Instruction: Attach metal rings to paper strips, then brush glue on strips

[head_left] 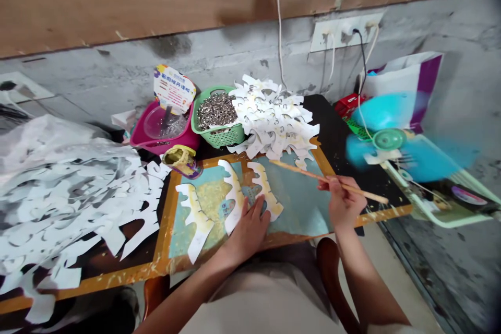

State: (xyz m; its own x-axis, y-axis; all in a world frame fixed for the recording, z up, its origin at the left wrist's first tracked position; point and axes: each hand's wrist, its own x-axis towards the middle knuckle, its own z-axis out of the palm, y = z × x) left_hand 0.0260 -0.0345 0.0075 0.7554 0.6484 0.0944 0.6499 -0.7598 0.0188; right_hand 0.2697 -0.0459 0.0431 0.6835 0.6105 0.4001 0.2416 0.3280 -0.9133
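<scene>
My right hand (345, 201) is closed round a thin wooden stick (364, 193), which slants up and left over the mat. My left hand (252, 224) lies with fingers stretched between two white cut-out pieces, its fingertips at the lower part of the right-hand cut-out piece (266, 188). Beside it are the middle cut-out piece (231, 182) and the left cut-out piece (198, 219); all three carry yellowish smears. They rest on a pale blue mat (299, 209) edged with brown tape. A small tub with yellowish paste (182, 159) stands behind the left piece.
A heap of white cut-outs (90, 203) covers the left side. Behind the mat stand a pink basket (164, 138), a green basket of metal rings (217, 115) and a stack of smeared cut-outs (274, 115). A blurred blue fan (391, 141) and a pale green tray (450, 222) are right.
</scene>
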